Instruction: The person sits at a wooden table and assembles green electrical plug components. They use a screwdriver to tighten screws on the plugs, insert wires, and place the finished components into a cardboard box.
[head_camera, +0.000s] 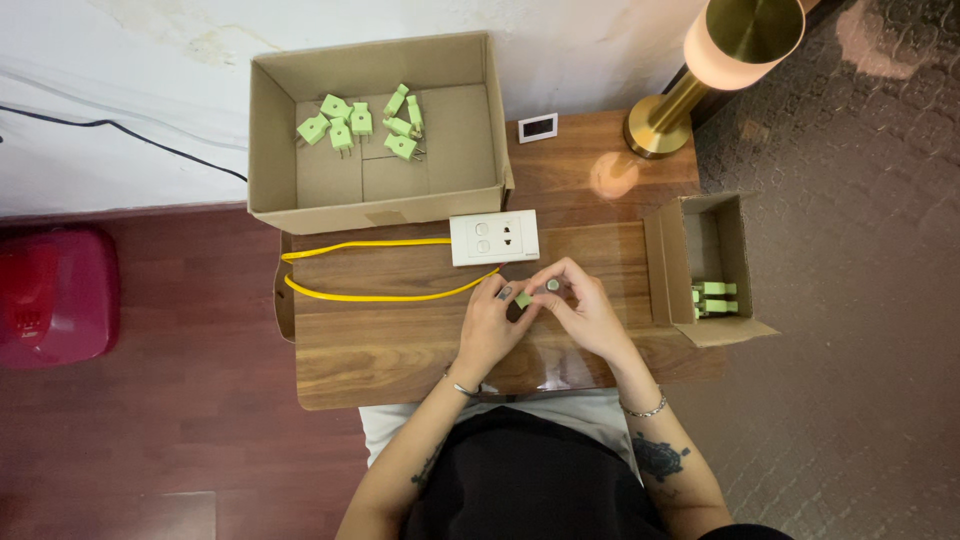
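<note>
My left hand (492, 322) and my right hand (578, 308) meet over the wooden table (380, 350), both pinching one small green plug (524, 299). Just beyond the fingers lies a white socket plate (494, 237) with a yellow cable (370, 270) looping off to the left. A large open cardboard box (375, 200) behind it holds several green plugs (350, 125). A small cardboard box (700, 265) at the right holds a few more green plugs (714, 298).
A brass lamp (705, 70) stands at the table's far right corner, beside a small white-framed display (537, 127). A red object (55, 295) sits on the floor at the left. A black cord (120, 130) runs along the white wall.
</note>
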